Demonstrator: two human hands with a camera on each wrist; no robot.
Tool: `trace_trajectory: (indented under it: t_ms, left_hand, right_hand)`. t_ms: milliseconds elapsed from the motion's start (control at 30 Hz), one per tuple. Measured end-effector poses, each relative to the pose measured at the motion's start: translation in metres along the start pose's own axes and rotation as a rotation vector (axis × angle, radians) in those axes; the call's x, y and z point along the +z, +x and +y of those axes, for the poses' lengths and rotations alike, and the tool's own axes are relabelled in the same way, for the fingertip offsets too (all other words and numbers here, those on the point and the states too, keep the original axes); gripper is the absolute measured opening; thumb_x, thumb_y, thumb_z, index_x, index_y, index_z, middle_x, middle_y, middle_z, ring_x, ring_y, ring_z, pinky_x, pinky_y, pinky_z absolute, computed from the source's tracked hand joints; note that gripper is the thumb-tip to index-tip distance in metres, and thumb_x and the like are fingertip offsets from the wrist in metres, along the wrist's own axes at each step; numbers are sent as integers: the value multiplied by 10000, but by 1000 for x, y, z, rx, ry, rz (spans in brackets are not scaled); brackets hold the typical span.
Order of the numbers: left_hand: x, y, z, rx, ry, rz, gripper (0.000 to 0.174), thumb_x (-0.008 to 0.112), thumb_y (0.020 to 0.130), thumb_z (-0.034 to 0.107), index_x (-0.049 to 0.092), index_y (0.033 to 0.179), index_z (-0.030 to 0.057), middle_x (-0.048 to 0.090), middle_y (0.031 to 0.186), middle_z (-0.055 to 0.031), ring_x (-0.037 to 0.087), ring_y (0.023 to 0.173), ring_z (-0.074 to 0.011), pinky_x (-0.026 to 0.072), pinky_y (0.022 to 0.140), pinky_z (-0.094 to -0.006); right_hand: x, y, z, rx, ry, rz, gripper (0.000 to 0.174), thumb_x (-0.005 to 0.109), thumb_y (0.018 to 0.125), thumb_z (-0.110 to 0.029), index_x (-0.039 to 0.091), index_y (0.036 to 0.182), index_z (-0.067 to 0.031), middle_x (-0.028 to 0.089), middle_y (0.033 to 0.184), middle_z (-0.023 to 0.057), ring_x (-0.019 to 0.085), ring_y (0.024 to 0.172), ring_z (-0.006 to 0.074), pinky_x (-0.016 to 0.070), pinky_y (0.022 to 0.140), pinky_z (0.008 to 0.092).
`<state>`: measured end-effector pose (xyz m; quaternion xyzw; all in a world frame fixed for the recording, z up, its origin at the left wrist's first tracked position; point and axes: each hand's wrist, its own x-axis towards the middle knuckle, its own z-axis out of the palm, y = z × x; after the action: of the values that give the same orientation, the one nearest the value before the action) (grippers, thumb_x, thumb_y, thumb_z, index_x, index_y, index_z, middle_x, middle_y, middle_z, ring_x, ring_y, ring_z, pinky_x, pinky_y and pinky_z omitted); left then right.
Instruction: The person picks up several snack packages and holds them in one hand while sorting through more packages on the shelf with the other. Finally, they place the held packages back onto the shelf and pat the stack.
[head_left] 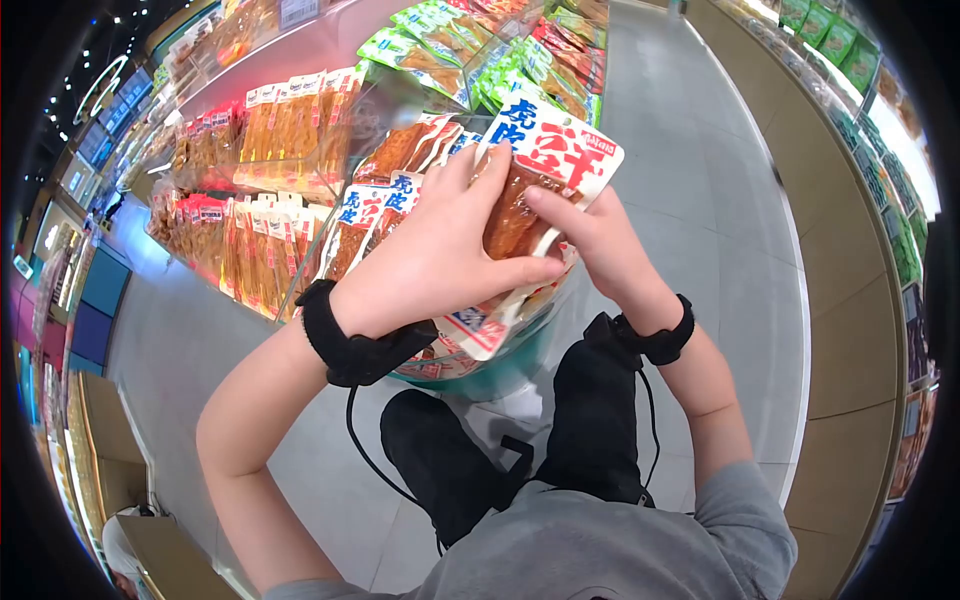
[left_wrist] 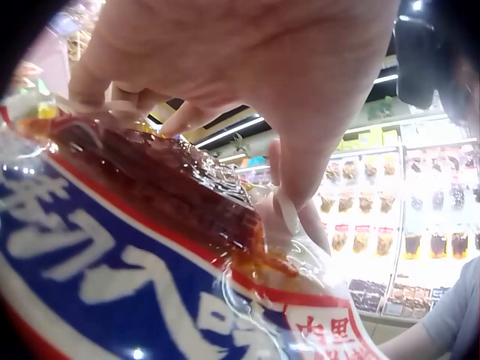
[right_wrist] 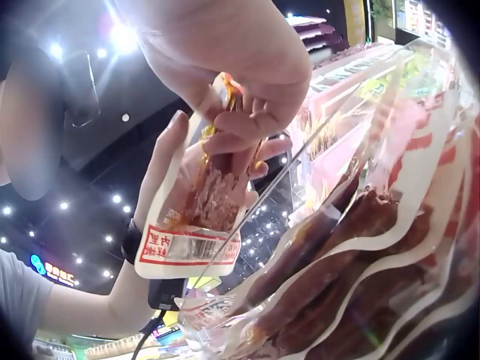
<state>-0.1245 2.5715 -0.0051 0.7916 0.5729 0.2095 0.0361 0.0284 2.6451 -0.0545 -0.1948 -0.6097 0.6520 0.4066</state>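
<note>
A snack packet (head_left: 560, 150) with a white, red and blue label and reddish-brown strips inside is held up over a clear bin. My left hand (head_left: 430, 250) grips it from the left, fingers across its front and thumb underneath. My right hand (head_left: 600, 245) pinches its right edge. In the left wrist view the left hand (left_wrist: 262, 67) lies over the packet (left_wrist: 150, 247). The right wrist view shows the right hand (right_wrist: 225, 60) pinching the packet (right_wrist: 199, 202), with the fingers of the left hand (right_wrist: 161, 161) behind it.
The clear bin (head_left: 345, 140) below my hands holds several similar packets (head_left: 375, 215). To the left are shelves of orange packets (head_left: 280, 130), and green packets (head_left: 440, 40) lie farther back. A grey aisle floor (head_left: 700, 180) runs right, bounded by a wooden shelf unit (head_left: 850, 260).
</note>
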Motion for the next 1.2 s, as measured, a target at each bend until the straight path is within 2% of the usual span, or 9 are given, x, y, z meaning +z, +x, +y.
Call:
trace_trajectory:
  t_ms: [67, 167, 233, 300, 500, 767, 933, 1100, 1200]
  left_hand:
    - [-2, 2, -4, 45, 27, -43, 911, 667, 706, 422, 204, 1324, -62, 328, 1277, -263, 327, 1197, -350, 249, 1004, -361]
    - [-5, -2, -27, -80, -389, -129, 845, 628, 753, 407, 203, 1333, -37, 291, 1305, -267, 285, 1223, -376, 250, 1006, -383]
    - [-5, -16, -31, -1, 71, -331, 777, 597, 782, 389, 214, 1347, 18, 255, 1335, -257, 262, 1241, -380, 255, 1005, -395]
    - [9, -25, -39, 168, 143, -337, 725, 598, 774, 391, 259, 1348, 104, 220, 1348, -270, 275, 1233, -398, 261, 1006, -404]
    - [20, -28, -46, 221, 114, -423, 672, 596, 779, 328, 291, 1334, 103, 192, 1354, -276, 275, 1233, -399, 275, 1003, -400]
    - [16, -33, -39, 153, 149, -508, 651, 544, 816, 283, 222, 1362, 133, 131, 1396, -213, 198, 1278, -365, 213, 1018, -498]
    - [14, -32, -37, 132, 157, -514, 663, 541, 812, 292, 209, 1366, 140, 146, 1397, -191, 214, 1275, -348, 203, 1027, -498]
    - [14, -31, -38, 135, 148, -514, 675, 552, 803, 295, 209, 1366, 152, 157, 1392, -187, 239, 1258, -366, 237, 1018, -477]
    - [14, -32, -37, 151, 186, -469, 680, 566, 792, 309, 225, 1361, 160, 202, 1364, -185, 297, 1199, -404, 285, 988, -469]
  right_hand:
    - [-12, 1, -6, 0, 74, 142, 208, 581, 821, -194, 559, 961, -43, 583, 784, -6, 499, 552, 29, 373, 425, 172]
    - [-56, 14, -9, -197, 26, 411, 189, 562, 830, -177, 564, 978, -60, 581, 807, -17, 514, 632, 32, 362, 451, 172]
    - [-82, 22, -12, -298, -53, 574, 209, 533, 856, -193, 560, 1003, -48, 609, 852, 3, 549, 711, 40, 395, 508, 182]
    - [-94, 30, -10, -321, -134, 688, 225, 540, 855, -202, 559, 1019, -50, 608, 893, 6, 560, 761, 61, 445, 588, 196]
    - [-88, 54, 11, -165, -14, 533, 254, 552, 851, -208, 541, 1059, -62, 588, 972, 10, 563, 803, 81, 471, 658, 232]
    - [-76, 93, 24, 98, 31, 277, 221, 531, 864, -179, 531, 1066, -88, 574, 1013, 2, 538, 892, 90, 467, 715, 264]
    - [-72, 96, 26, -113, -14, 398, 310, 519, 839, -75, 395, 1116, -17, 554, 975, 73, 558, 846, 158, 479, 654, 295]
    - [-85, 92, 26, -53, -279, 487, 497, 568, 781, -90, 313, 1200, -9, 553, 997, 109, 559, 843, 149, 472, 659, 294]
    - [-95, 88, 36, -159, -420, 409, 646, 594, 773, -136, 229, 1296, -33, 512, 1122, 130, 522, 1007, 172, 420, 838, 294]
